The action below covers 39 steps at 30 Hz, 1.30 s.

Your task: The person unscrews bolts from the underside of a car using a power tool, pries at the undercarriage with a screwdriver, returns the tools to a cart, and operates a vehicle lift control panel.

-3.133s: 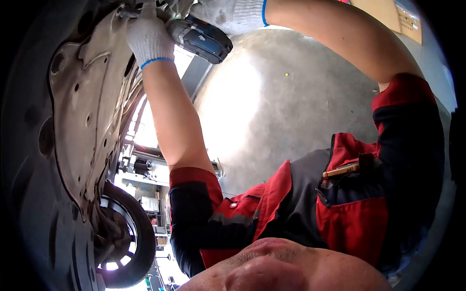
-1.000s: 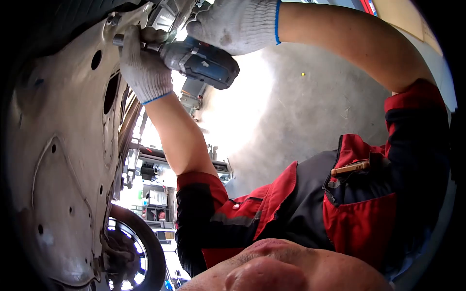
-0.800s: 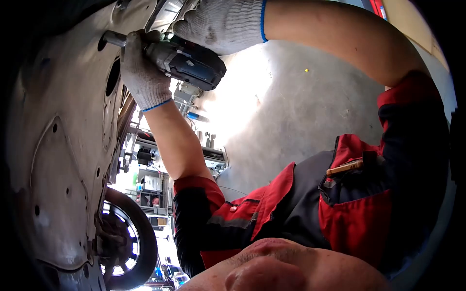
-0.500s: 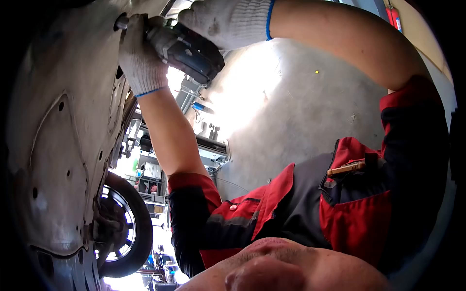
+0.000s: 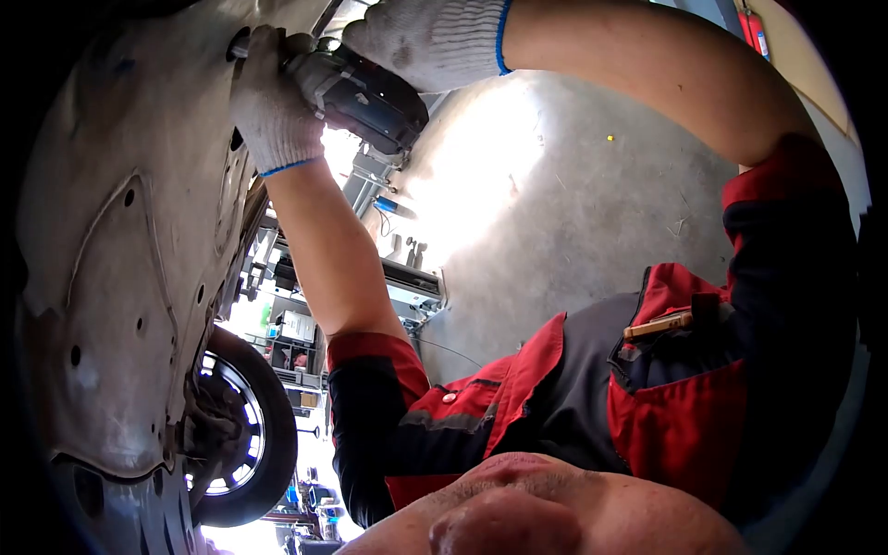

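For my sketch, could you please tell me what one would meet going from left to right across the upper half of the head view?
Metal panel, left hand, power tool, yellow speck, fire extinguisher.

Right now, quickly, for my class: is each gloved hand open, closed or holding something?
Left hand: closed around the metal shaft at the power tool's front.
Right hand: closed on the power tool.

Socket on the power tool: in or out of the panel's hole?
Apparently in: the socket reaches into the dark hole, with only its near part showing.
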Motion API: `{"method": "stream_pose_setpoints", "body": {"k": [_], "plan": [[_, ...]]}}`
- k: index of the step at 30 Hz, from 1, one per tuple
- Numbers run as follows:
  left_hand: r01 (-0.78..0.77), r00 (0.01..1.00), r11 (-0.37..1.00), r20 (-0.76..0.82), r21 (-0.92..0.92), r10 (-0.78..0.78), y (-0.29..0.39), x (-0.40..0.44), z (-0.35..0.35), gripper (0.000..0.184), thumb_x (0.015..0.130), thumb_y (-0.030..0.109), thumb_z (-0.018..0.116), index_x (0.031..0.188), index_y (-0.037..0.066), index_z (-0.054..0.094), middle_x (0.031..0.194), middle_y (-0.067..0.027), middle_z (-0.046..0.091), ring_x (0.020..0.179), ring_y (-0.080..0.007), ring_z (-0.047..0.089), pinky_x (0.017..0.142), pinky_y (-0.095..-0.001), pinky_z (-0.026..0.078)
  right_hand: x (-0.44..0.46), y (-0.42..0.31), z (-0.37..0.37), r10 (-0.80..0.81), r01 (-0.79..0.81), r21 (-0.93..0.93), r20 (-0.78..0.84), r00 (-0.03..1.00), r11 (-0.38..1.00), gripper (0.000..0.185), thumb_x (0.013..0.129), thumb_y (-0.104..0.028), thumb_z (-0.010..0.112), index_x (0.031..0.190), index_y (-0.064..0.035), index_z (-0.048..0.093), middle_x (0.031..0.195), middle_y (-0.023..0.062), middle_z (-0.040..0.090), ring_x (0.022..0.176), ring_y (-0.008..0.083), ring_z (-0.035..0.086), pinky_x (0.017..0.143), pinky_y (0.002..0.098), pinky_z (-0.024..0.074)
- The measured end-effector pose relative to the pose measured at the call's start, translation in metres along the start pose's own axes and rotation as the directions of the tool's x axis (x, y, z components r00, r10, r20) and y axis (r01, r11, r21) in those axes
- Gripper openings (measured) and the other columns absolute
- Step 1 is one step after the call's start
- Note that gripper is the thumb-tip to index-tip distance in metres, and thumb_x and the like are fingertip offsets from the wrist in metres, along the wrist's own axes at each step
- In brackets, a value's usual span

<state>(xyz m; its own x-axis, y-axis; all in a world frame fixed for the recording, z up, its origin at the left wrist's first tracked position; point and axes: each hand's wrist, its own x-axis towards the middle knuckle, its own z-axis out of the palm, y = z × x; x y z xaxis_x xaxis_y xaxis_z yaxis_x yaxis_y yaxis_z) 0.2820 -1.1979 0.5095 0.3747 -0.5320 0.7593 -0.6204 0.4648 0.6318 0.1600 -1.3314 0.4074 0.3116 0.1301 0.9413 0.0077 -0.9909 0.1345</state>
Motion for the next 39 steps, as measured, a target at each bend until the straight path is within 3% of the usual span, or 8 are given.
{"method": "stream_pose_setpoints", "body": {"k": [14, 17, 20, 24, 30, 32, 34, 39], "plan": [[0.031, 0.992, 0.998, 0.125, -0.06, -0.023, -0.003, 0.023, -0.021, 0.021, 0.095, 0.011, 0.064, 0.102, -0.009, 0.067, 0.09, -0.0137, 0.068, 0.081, -0.0222, 0.066, 0.076, -0.0322, 0.054, 0.0, 0.0, -0.011, -0.042, 0.041, -0.027, -0.026, 0.999, 0.999, 0.013, 0.073, -0.015, 0.069, 0.078, -0.003, 0.067, 0.065, 0.0186, 0.066, 0.059, 0.0364, 0.069, 0.052, 0.0496, 0.0541], [0.058, 0.998, 0.994, 0.006, 0.095, -0.058, 0.012, -0.006, 0.012, 0.023, 0.095, 0.013, 0.063, 0.102, -0.009, 0.066, 0.089, -0.0123, 0.067, 0.081, -0.022, 0.066, 0.076, -0.0324, 0.053, -0.001, -0.002, -0.019, -0.039, 0.04, -0.045, 0.013, 0.999, 0.998, 0.014, 0.073, -0.015, 0.069, 0.079, -0.0023, 0.066, 0.067, 0.0192, 0.067, 0.061, 0.0363, 0.069, 0.053, 0.0497, 0.0544], [0.015, 0.999, 0.997, 0.05, -0.081, -0.011, 0.011, -0.006, 0.011, 0.02, 0.091, 0.009, 0.068, 0.093, -0.01, 0.064, 0.083, -0.017, 0.067, 0.067, -0.023, 0.064, 0.06, -0.032, 0.053, 0.002, -0.003, -0.018, -0.001, 0.003, -0.05, 0.044, 0.999, 0.999, 0.018, 0.076, -0.015, 0.067, 0.086, 0.0003, 0.066, 0.074, 0.0201, 0.069, 0.064, 0.0357, 0.07, 0.054, 0.0493, 0.0548], [-0.037, 0.998, 0.998, -0.049, 0.044, 0.039, 0.007, -0.005, 0.013, 0.026, 0.098, 0.02, 0.063, 0.098, -0.006, 0.064, 0.087, -0.0177, 0.068, 0.073, -0.023, 0.065, 0.063, -0.0335, 0.054, 0.003, -0.002, -0.008, 0.031, -0.031, -0.061, -0.001, 1.0, 0.998, 0.023, 0.083, -0.016, 0.063, 0.095, 0.0037, 0.063, 0.084, 0.0212, 0.071, 0.07, 0.0348, 0.072, 0.057, 0.0487, 0.0561], [0.031, 0.999, 0.992, 0.025, -0.119, -0.029, -0.008, -0.004, 0.002, 0.034, 0.101, 0.029, 0.06, 0.094, -0.004, 0.064, 0.088, -0.0173, 0.069, 0.075, -0.02, 0.065, 0.066, -0.0286, 0.055, -0.004, 0.003, 0.012, -0.056, 0.037, -0.16, -0.116, 0.992, 0.986, 0.023, 0.087, -0.017, 0.06, 0.097, 0.0033, 0.064, 0.082, 0.0212, 0.071, 0.071, 0.0336, 0.073, 0.057, 0.0492, 0.0561], [-0.071, 0.997, 0.991, 0.012, 0.115, 0.07, -0.017, -0.014, 0.002, 0.039, 0.103, 0.033, 0.057, 0.093, -0.003, 0.065, 0.083, -0.0146, 0.069, 0.073, -0.018, 0.065, 0.067, -0.0275, 0.055, -0.007, 0.0, 0.022, 0.088, -0.087, -0.063, 0.021, 0.996, 0.994, 0.023, 0.086, -0.018, 0.061, 0.097, 0.0022, 0.065, 0.082, 0.0216, 0.071, 0.072, 0.0346, 0.073, 0.059, 0.0489, 0.0566], [-0.025, 0.999, 0.988, -0.019, 0.15, 0.028, -0.022, -0.035, 0.012, 0.04, 0.103, 0.034, 0.057, 0.095, -0.004, 0.065, 0.081, -0.0141, 0.069, 0.067, -0.0168, 0.064, 0.062, -0.0271, 0.055, -0.025, -0.011, 0.016, 0.102, -0.06, -0.209, 0.199, 0.975, 0.976, 0.022, 0.091, -0.014, 0.061, 0.109, -0.0007, 0.06, 0.085, 0.0173, 0.071, 0.078, 0.0321, 0.074, 0.065, 0.0415, 0.06], [0.154, 0.988, 0.987, 0.029, -0.04, -0.153, -0.037, -0.074, -0.007, 0.029, 0.102, 0.026, 0.059, 0.103, -0.003, 0.063, 0.081, -0.0161, 0.068, 0.062, -0.0176, 0.061, 0.053, -0.0271, 0.049, -0.057, -0.023, 0.064, -0.021, 0.048, -0.281, 0.098, 0.995, 0.958, 0.03, 0.093, -0.022, 0.062, 0.11, 0.0006, 0.054, 0.078, 0.0119, 0.066, 0.065, 0.0252, 0.073, 0.058, 0.0412, 0.0564]]}}
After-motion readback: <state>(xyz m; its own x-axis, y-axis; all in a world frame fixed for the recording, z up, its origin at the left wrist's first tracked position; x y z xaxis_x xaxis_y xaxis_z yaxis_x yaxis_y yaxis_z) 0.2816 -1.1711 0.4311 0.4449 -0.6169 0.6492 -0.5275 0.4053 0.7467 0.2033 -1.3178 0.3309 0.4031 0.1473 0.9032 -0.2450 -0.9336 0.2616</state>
